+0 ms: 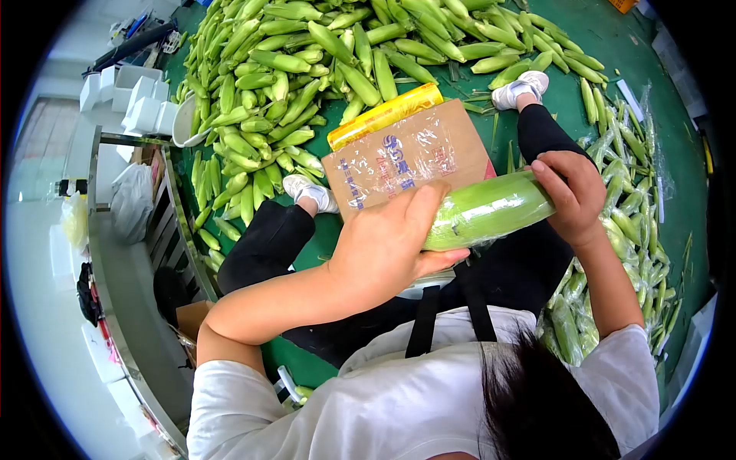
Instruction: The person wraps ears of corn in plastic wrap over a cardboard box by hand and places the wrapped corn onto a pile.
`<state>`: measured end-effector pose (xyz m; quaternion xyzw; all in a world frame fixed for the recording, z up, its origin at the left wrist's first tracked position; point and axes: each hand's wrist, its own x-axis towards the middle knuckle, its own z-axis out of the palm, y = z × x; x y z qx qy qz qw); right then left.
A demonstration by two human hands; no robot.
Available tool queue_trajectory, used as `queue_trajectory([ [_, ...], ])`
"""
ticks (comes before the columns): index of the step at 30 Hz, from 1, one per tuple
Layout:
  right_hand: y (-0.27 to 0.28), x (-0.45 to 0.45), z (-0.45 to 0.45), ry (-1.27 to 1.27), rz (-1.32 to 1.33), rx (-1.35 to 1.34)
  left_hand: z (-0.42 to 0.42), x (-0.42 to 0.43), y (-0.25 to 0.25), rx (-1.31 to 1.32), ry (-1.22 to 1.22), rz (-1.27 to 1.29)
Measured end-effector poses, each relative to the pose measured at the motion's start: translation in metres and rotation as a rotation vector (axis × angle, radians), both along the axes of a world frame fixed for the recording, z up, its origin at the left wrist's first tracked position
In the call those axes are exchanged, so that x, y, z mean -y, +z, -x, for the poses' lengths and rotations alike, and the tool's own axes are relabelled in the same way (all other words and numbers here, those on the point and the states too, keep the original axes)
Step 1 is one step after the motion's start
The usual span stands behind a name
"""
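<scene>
An ear of corn (494, 208) in its green husk, with shiny clear film around it, is held above my lap. My left hand (395, 234) wraps around its left end, the thumb below and the fingers partly hidden behind. The other end is in the grip of my right hand (571, 195), fingers curled over the tip. Just beyond, a cardboard box (406, 157) with blue print and clear film over it stands between my feet. A yellow roll of plastic film (386, 116) lies along the far edge of the box.
A big heap of unwrapped corn (284, 77) covers the green floor (598, 31) ahead and to the left. Film-wrapped corn (567, 322) is piled on my right. On the left are a metal-framed rack (123, 307) and white foam boxes (146, 107).
</scene>
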<state>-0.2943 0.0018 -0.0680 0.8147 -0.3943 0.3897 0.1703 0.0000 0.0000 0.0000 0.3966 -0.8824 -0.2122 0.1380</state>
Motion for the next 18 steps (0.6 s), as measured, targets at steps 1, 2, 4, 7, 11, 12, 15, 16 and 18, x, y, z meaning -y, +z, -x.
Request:
queue_trajectory([
  [1,0.001,0.000,0.000,0.005,-0.012,0.010,0.001,-0.001,0.000,-0.009,0.004,-0.004],
  [2,0.002,-0.001,0.000,0.008,-0.025,0.020,0.001,-0.002,0.000,-0.018,0.006,-0.008],
  [4,-0.017,0.016,-0.006,-0.005,-0.094,0.062,0.001,0.020,-0.010,-0.003,0.007,-0.088],
  [7,-0.023,0.028,-0.003,0.000,-0.216,0.102,0.005,0.041,-0.020,-0.050,0.047,-0.350],
  [11,-0.011,0.040,0.002,0.240,-0.654,0.089,-0.015,0.071,-0.053,-0.239,0.073,-0.813],
  [12,-0.015,0.039,0.002,0.266,-0.691,0.087,-0.017,0.079,-0.041,-0.230,0.157,-1.093],
  [15,-0.033,0.028,-0.014,0.265,-0.693,0.254,-0.063,0.102,-0.074,-0.809,0.011,-1.567],
  [16,-0.040,0.021,-0.025,0.204,-0.720,0.386,-0.073,0.090,-0.091,-1.031,0.010,-1.417],
  [18,-0.052,0.011,-0.055,0.124,-0.778,0.638,-0.046,0.061,-0.113,-1.335,0.180,-1.234],
])
